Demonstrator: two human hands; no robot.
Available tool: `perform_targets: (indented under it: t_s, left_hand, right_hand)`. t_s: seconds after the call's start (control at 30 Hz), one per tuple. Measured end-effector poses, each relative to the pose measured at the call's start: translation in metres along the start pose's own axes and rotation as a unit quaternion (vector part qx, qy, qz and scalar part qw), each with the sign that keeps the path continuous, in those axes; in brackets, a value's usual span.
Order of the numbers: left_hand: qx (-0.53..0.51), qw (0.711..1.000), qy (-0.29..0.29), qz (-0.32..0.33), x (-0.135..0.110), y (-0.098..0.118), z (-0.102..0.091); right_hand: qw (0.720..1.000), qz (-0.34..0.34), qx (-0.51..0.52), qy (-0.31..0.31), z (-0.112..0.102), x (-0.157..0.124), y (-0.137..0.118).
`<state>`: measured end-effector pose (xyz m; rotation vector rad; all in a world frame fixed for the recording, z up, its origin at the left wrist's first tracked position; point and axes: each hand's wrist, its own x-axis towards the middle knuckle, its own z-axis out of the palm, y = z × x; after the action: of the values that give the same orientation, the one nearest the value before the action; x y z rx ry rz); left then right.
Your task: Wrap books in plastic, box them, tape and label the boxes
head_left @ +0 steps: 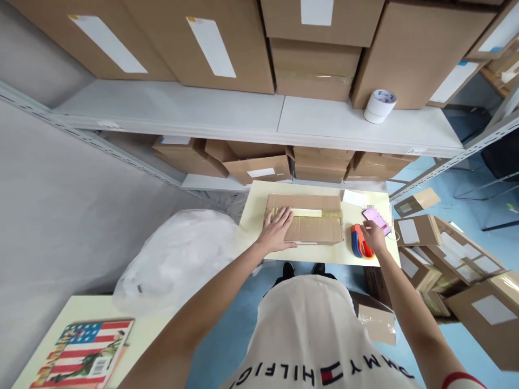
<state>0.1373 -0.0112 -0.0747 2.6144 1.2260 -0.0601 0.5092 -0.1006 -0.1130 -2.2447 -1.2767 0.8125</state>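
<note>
Box on worktop, long axis nine-to-three; left hand, nearer, rests spread on its nine-o'clock end, gripping nothing. Right hand, at three o'clock, curls fingers at dispenser, grip unclear.

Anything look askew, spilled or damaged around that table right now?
Nothing looks spilled, and the carton under the left hand shows no obvious damage. What stands out is the floor right of the table, where boxes lie heaped at uneven angles. On the lower shelf, one box stands open.
</note>
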Motion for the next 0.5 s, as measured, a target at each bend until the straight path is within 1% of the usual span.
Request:
perform_targets:
  t_s: [0.07,0.1,0.17,0.23,0.3,0.33,0.4,0.43,0.5]
  left_hand:
    - [-0.003,1.000,0.007,-0.013,0.002,0.001,0.005]
    - [-0.006,1.000,0.007,-0.020,0.003,0.002,0.007]
    - [-0.014,0.999,0.003,-0.029,0.005,0.002,0.008]
    - [-0.022,0.999,-0.003,-0.033,0.005,0.003,0.007]
    - [-0.030,0.999,-0.004,-0.036,0.005,0.002,0.006]
    - [-0.033,0.999,-0.003,-0.036,0.004,0.002,0.006]
    - [-0.037,0.999,0.001,-0.036,0.002,0.002,0.006]
    - [-0.039,0.999,0.002,-0.034,0.002,0.001,0.006]
    - [-0.042,0.999,0.006,-0.024,0.001,0.000,0.007]
  right_hand:
    - [0.989,0.079,-0.118,-0.031,0.002,-0.016,0.016]
    - [0.981,0.102,-0.160,-0.049,0.007,-0.023,0.021]
    - [0.971,0.103,-0.203,-0.069,0.022,-0.033,0.025]
    - [0.970,0.092,-0.210,-0.076,0.036,-0.038,0.025]
    - [0.971,0.094,-0.207,-0.075,0.041,-0.040,0.025]
    - [0.972,0.094,-0.202,-0.072,0.039,-0.039,0.026]
    - [0.982,0.089,-0.157,-0.054,0.025,-0.036,0.027]
    - [0.990,0.082,-0.105,-0.041,0.015,-0.033,0.027]
    - [0.998,0.047,0.046,-0.013,-0.009,-0.027,0.019]
